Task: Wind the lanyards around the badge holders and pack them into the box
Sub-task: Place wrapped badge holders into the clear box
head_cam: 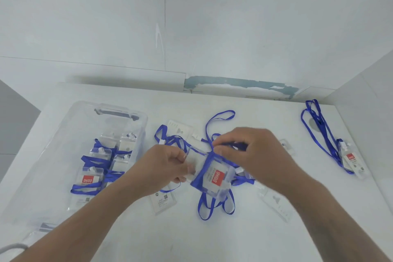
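Your left hand (pixel 168 166) at frame centre has its grip closed on the clear end of the badge holder (pixel 213 176), fingers curled round its left edge. Your right hand (pixel 248 155) pinches the blue lanyard (pixel 214 121) at the holder's top, with several turns already around it and loops hanging beneath. Left of centre on the worktop (pixel 191 240), the clear box (pixel 119 112) holds wound holders. Another unwound holder (pixel 350 159) lies at right.
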Action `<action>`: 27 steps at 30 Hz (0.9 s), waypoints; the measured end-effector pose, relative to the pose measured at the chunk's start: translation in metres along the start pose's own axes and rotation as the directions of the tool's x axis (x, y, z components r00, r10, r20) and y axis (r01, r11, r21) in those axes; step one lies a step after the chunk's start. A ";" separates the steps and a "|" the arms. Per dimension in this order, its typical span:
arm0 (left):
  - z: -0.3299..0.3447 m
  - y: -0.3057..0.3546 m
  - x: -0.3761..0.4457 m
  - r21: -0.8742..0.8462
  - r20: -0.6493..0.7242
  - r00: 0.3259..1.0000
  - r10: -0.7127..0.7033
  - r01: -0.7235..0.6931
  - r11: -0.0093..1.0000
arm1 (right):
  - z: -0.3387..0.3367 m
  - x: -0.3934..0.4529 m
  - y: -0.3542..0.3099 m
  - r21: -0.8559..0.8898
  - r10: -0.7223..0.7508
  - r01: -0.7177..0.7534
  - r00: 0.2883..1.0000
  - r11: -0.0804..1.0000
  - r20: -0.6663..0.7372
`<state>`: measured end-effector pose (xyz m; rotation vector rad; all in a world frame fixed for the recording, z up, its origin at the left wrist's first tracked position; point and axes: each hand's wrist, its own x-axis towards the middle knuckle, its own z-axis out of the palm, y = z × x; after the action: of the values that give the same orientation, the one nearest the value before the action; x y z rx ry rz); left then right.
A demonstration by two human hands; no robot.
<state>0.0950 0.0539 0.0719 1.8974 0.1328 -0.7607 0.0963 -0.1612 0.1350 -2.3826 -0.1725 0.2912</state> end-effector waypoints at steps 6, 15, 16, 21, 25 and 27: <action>-0.005 0.008 -0.013 -0.365 0.144 0.989 0.035 0.020 0.931 | 0.010 0.018 0.023 0.480 0.243 -0.221 0.970 0.849 0.016; 0.004 0.000 0.008 -0.547 -0.166 0.974 -0.154 0.039 0.837 | 0.097 -0.028 0.016 0.198 0.194 -0.189 0.981 0.962 -0.007; 0.005 -0.001 0.010 -0.498 -0.210 0.964 -0.165 0.039 0.866 | 0.100 -0.033 0.016 0.080 0.143 -0.143 0.990 0.986 0.004; 0.000 -0.007 0.011 -0.221 -0.322 0.942 -0.091 0.018 0.975 | 0.078 -0.038 0.012 -0.314 -0.089 0.077 0.996 0.946 -0.023; -0.003 -0.012 0.003 -0.093 -0.177 0.983 -0.050 0.034 0.995 | 0.033 -0.024 0.001 -0.313 -0.104 0.106 0.994 0.944 0.023; -0.003 -0.013 -0.003 -0.102 -0.033 0.999 -0.018 0.014 0.995 | 0.014 -0.014 -0.003 -0.201 -0.046 0.064 0.995 0.977 0.093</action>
<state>0.0885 0.0635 0.0642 1.8146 0.2048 -0.7189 0.0788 -0.1526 0.1295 -2.5642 -0.3226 0.3681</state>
